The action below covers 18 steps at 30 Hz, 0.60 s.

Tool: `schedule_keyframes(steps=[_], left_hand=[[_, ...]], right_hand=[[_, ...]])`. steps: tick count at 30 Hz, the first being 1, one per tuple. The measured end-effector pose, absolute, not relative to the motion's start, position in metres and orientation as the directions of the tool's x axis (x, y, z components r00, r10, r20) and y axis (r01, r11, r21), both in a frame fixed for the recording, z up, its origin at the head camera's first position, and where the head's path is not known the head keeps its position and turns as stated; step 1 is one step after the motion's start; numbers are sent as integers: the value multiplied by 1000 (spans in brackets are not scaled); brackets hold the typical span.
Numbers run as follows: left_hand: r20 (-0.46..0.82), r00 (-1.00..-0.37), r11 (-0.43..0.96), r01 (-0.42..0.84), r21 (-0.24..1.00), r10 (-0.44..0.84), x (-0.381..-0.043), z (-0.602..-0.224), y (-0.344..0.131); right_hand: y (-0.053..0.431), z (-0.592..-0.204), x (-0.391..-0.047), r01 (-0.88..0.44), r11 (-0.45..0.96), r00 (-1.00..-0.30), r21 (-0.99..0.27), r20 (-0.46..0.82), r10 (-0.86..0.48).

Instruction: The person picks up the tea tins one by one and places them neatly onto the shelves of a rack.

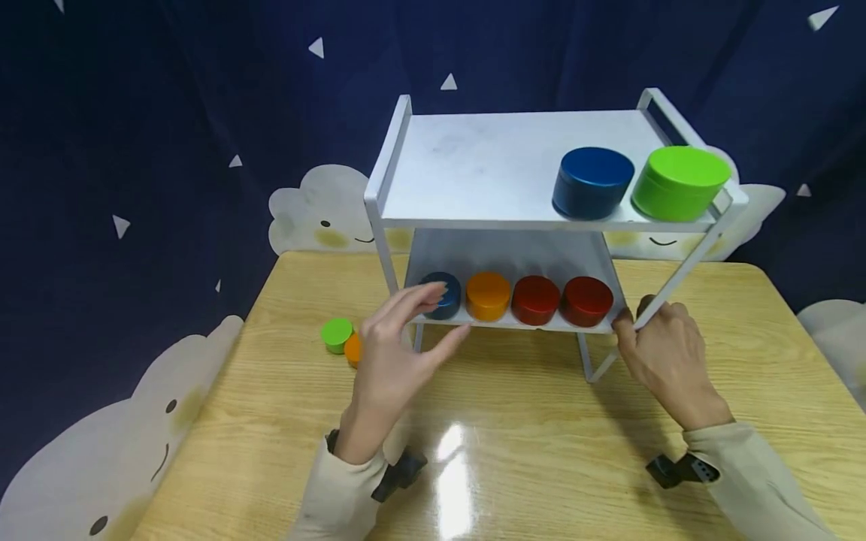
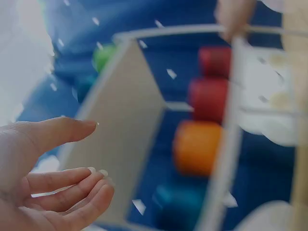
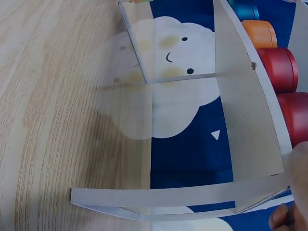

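A white two-tier rack [image 1: 487, 165] stands on the table. Its lower shelf holds a row of round tins: a blue tin [image 1: 449, 302], an orange tin [image 1: 488, 297] and two red tins [image 1: 536, 300]. My left hand [image 1: 392, 349] hovers before the lower shelf's left end, thumb and fingers apart, partly covering the blue tin; the left wrist view shows nothing between them. With my right hand [image 1: 666, 349] I grip the rack's right side by the lower shelf. On the top shelf, at the right, sit a larger blue tin [image 1: 593, 184] and a green tin [image 1: 679, 184].
Left of the rack, a small green tin [image 1: 337, 335] and an orange one [image 1: 352, 350], partly hidden by my left hand, lie on the wooden table [image 1: 528, 451]. A dark blue curtain [image 1: 203, 90] with white triangles and clouds hangs behind.
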<state>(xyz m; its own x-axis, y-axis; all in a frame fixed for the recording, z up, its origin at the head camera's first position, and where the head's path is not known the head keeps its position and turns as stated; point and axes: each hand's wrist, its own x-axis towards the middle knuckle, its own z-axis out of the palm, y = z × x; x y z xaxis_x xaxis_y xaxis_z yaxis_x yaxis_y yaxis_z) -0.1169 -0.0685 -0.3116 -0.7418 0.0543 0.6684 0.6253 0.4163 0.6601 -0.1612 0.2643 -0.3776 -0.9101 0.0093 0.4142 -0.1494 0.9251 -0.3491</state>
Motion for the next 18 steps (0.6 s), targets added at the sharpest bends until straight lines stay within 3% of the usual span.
schedule_keyframes(steps=[6,11,18], left_hand=[[539,-835,525,410,746,-114,-119,-366,-99],[526,-829,582,337,740,-189,-126,-400,-119],[491,-835,606,261,751,-249,-133,-420,-131]], right_hand=[[264,-376,-162,-135,927,-915,-350,403,19],[265,-376,-162,-116,927,-920,-357,390,35],[264,-377,-162,-119,929,-921,-351,389,28]])
